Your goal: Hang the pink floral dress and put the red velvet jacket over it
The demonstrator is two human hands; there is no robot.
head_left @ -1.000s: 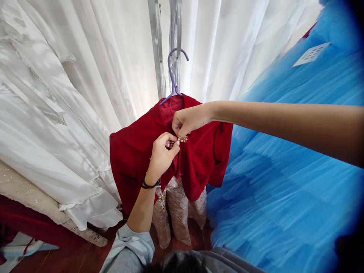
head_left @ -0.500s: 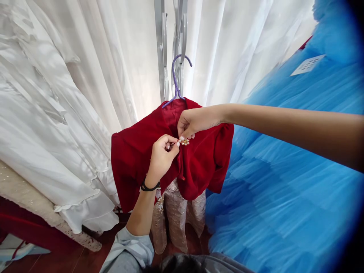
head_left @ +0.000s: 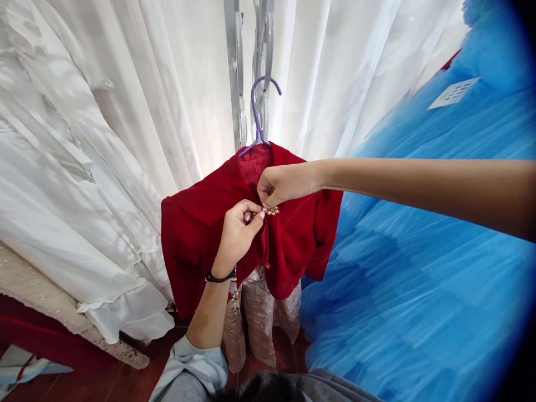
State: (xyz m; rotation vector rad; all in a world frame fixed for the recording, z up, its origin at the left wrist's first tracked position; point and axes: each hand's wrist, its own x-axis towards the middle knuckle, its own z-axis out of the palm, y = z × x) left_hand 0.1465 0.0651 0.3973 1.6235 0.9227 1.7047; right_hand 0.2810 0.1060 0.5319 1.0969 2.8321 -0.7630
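Note:
A dark red velvet jacket (head_left: 196,223) hangs in front of me on a purple hanger (head_left: 256,114). A gold and pearl-like clasp (head_left: 273,211) sits at its front, where the two edges meet. My left hand (head_left: 238,231) comes from below and pinches the clasp's left side between thumb and forefinger. From the right my right hand (head_left: 282,185) reaches across the jacket, its fingers curled in a pinch at the top of the clasp. The fingertips of both hands almost touch and hide part of the clasp. A beaded tassel (head_left: 234,293) dangles beside my left wrist.
The hanger hooks onto a grey metal rack (head_left: 263,44). White gowns (head_left: 84,212) hang at the left, and white curtains (head_left: 326,72) behind. A large blue tulle dress (head_left: 402,290) fills the right side. Pinkish patterned fabric (head_left: 257,318) hangs below the jacket above the reddish-brown floor (head_left: 129,385).
My right hand has dipped slightly and its forearm lies more level. The jacket has shifted a little to the left. My left hand keeps its pinch at the clasp.

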